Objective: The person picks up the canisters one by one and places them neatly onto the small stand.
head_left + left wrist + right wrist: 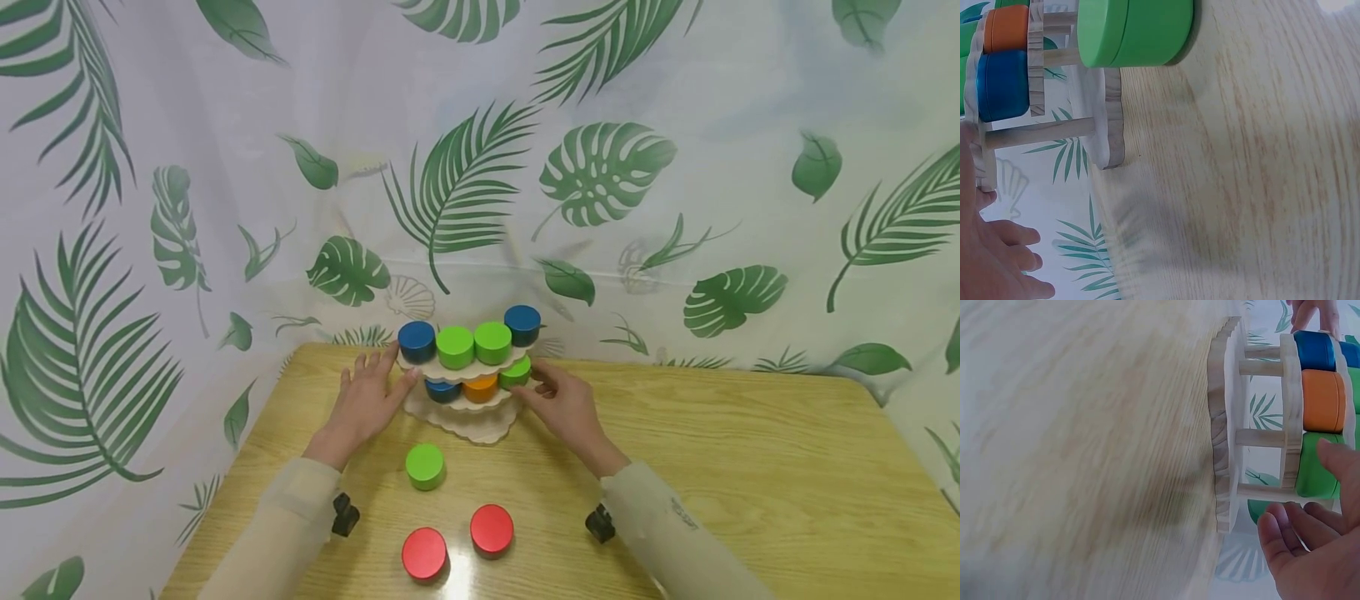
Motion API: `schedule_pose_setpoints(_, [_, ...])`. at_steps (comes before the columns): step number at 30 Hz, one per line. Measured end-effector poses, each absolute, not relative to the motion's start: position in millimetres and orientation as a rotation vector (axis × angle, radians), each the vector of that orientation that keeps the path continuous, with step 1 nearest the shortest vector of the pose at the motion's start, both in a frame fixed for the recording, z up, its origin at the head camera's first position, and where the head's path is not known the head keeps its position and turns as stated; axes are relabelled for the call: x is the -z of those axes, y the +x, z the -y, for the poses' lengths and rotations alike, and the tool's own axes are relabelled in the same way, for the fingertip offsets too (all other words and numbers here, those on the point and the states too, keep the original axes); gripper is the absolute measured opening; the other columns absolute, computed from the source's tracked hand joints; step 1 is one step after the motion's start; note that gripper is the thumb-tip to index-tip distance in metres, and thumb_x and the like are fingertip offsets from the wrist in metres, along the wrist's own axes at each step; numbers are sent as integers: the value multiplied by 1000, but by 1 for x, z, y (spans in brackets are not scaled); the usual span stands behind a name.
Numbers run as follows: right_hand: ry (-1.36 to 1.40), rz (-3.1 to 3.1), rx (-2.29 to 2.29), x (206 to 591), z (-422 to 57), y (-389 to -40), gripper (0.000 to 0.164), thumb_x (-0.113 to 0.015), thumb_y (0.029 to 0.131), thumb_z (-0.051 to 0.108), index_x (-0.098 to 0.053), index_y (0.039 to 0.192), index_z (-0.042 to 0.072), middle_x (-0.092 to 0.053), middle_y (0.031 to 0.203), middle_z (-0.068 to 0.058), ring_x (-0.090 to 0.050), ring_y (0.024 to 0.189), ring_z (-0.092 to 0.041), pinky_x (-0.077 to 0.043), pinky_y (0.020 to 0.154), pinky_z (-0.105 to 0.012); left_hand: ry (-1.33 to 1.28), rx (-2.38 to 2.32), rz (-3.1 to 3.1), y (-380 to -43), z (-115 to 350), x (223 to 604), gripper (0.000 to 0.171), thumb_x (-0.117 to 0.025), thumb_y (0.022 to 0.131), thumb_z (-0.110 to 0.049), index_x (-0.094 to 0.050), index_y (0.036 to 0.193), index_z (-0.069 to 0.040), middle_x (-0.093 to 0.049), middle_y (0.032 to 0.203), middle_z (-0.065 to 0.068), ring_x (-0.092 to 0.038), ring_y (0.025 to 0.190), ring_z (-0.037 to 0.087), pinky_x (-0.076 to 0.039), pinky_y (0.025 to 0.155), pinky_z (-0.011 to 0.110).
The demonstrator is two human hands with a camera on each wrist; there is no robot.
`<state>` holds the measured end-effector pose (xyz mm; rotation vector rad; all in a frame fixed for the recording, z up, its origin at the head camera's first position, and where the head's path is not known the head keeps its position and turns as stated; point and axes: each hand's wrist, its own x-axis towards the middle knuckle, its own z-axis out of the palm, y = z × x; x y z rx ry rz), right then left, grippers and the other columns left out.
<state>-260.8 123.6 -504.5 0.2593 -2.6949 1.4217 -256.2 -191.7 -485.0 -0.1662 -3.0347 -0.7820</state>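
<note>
Tiered wooden stand (483,427): located at the far side of the table (750,467), between the two hands. The left hand (363,400), fingers extended and spread, touches the left edge of the top tier. The right hand (566,408), on the opposite side, appears to pinch the green cylinder (516,375) at the right end of the middle tier, beside the orange cylinder (481,387).

Step in hand, as judged: placing cylinders on the middle tier while the left hand steadies the stand. The next move likely calls for seating the green cylinder, releasing it, then collecting a loose piece: the front green cylinder (425,465) or either of the red cylinders (492,529), nearer the person.
</note>
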Motion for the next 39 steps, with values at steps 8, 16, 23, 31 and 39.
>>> schedule_pose_setpoints(8, [317, 2785, -1406, 504, -139, -249, 59, -77, 97, 38, -64, 145, 6, -69, 140, -18, -72, 112, -31, -62, 93, -43, -169, 782, 3043, -256, 191, 484, 82, -33, 108, -67, -20, 170, -15, -29, 170, 29, -18, 159, 53, -9, 127, 73])
schedule_pose_setpoints(16, [461, 2880, -1555, 498, -148, -227, 67, -80, 94, 42, -60, 151, 12, -65, 148, -14, -68, 126, -37, -59, 102, -47, -166, 811, 3036, -256, 191, 483, 82, -35, 108, -67, -21, 170, -15, -30, 169, 29, -16, 160, 54, -9, 126, 74])
schedule_pose_setpoints(23, [730, 2898, -1631, 503, -151, -204, 73, -82, 93, 42, -56, 153, 11, -61, 153, -11, -62, 137, -35, -52, 112, -51, -159, 812, 3045, -255, 191, 482, 82, -34, 108, -67, -20, 170, -15, -29, 169, 29, -13, 160, 53, -8, 126, 74])
schedule_pose_setpoints(31, [972, 2990, -1603, 514, -152, -181, 73, -81, 93, 46, -56, 154, 14, -61, 154, -7, -62, 137, -33, -50, 113, -56, -167, 736, 3011, -257, 191, 487, 81, -32, 108, -68, -22, 170, -16, -31, 168, 31, -15, 159, 56, -7, 125, 76])
schedule_pose_setpoints(39, [1066, 3113, -1440, 517, -147, -165, 76, -82, 89, 54, -58, 153, 20, -63, 152, 2, -58, 142, -25, -48, 117, -52, -163, 514, 2996, -256, 189, 489, 78, -33, 109, -65, -25, 169, -15, -23, 168, 35, -10, 160, 56, -5, 124, 78])
